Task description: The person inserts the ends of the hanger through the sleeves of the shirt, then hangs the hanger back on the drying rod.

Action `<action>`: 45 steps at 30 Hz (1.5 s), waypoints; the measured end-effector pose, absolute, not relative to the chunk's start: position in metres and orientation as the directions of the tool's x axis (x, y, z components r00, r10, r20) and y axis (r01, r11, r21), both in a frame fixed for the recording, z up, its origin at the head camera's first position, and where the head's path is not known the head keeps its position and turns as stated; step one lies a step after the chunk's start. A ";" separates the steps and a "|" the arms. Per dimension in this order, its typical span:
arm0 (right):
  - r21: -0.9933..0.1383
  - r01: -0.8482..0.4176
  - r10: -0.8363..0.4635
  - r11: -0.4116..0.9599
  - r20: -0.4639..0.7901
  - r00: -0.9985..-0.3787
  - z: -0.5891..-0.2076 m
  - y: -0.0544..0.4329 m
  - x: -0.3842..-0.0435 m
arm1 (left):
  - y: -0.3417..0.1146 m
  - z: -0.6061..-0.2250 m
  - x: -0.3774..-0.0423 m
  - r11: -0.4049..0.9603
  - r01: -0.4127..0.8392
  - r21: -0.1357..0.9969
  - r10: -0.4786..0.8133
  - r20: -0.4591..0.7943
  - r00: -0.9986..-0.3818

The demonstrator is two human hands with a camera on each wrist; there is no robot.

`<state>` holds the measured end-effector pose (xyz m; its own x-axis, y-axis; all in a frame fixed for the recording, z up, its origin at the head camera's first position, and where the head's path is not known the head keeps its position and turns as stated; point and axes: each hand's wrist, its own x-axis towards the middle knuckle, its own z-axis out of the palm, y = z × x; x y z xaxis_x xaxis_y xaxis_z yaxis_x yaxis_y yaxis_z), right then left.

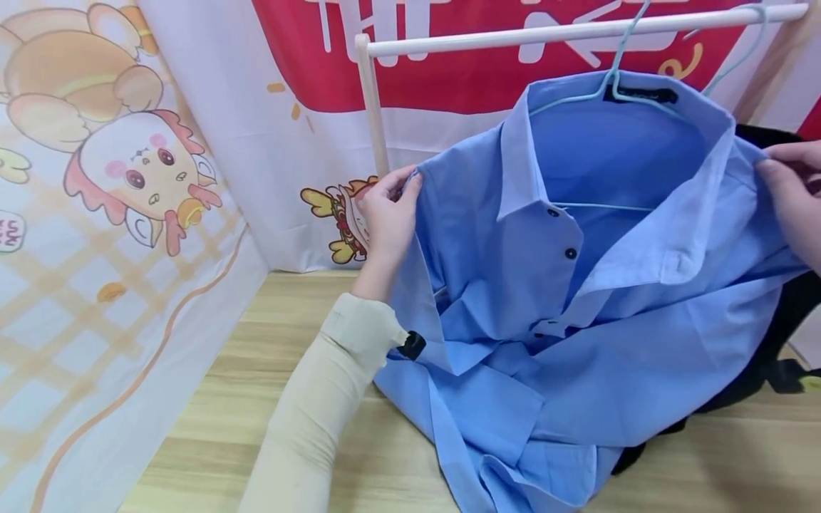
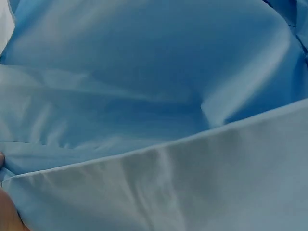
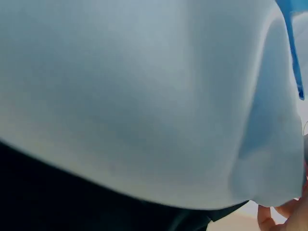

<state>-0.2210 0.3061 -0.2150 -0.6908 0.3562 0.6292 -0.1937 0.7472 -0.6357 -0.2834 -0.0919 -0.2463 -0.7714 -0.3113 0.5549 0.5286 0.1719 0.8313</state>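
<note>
A light blue button-up shirt point(image 1: 500, 285) hangs on a pale green wire hanger point(image 1: 609, 85), its collar open and its lower part bunched over the table. My left hand point(image 1: 391, 214) pinches the shirt at the shoulder on the left side. On the opposite shoulder my right hand point(image 1: 795, 192) grips the fabric, partly cut off by the frame edge. The left wrist view is mostly filled by blue cloth point(image 2: 144, 96), with fingertips at its lower left. Pale shirt cloth point(image 3: 144, 96) covers most of the right wrist view, fingers point(image 3: 288, 216) at its lower right corner.
The hanger's hook is on a white rail point(image 1: 577, 32) with an upright post point(image 1: 372, 107) at left. A second hanger point(image 1: 747, 43) hangs farther right. Black fabric point(image 1: 795, 320) lies behind the shirt. Printed cloth walls point(image 1: 212, 92) border the wood-patterned table point(image 1: 256, 399).
</note>
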 end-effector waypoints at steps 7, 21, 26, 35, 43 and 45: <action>-0.461 -0.252 0.211 0.851 0.740 -0.639 -0.209 0.301 -0.218 | -0.090 -0.240 -0.296 0.217 0.495 0.842 -0.341 0.540 -0.770; -0.368 -0.258 0.152 0.893 0.787 -0.598 -0.192 0.289 -0.210 | -0.075 -0.239 -0.318 0.282 0.425 0.860 -0.367 0.506 -0.780; -0.328 -0.290 0.099 0.899 0.798 -0.595 -0.189 0.280 -0.204 | -0.074 -0.252 -0.320 0.276 0.394 0.877 -0.407 0.478 -0.778; -0.227 -0.304 -0.010 0.925 0.787 -0.617 -0.204 0.277 -0.196 | -0.068 -0.281 -0.321 0.313 0.336 0.888 -0.389 0.443 -0.808; -0.216 -0.249 -0.032 0.944 0.692 -0.721 -0.216 0.281 -0.195 | -0.065 -0.293 -0.314 0.404 0.280 0.871 -0.318 0.421 -0.849; -0.228 -0.249 -0.030 0.942 0.679 -0.734 -0.217 0.281 -0.196 | -0.065 -0.294 -0.313 0.407 0.279 0.870 -0.306 0.418 -0.855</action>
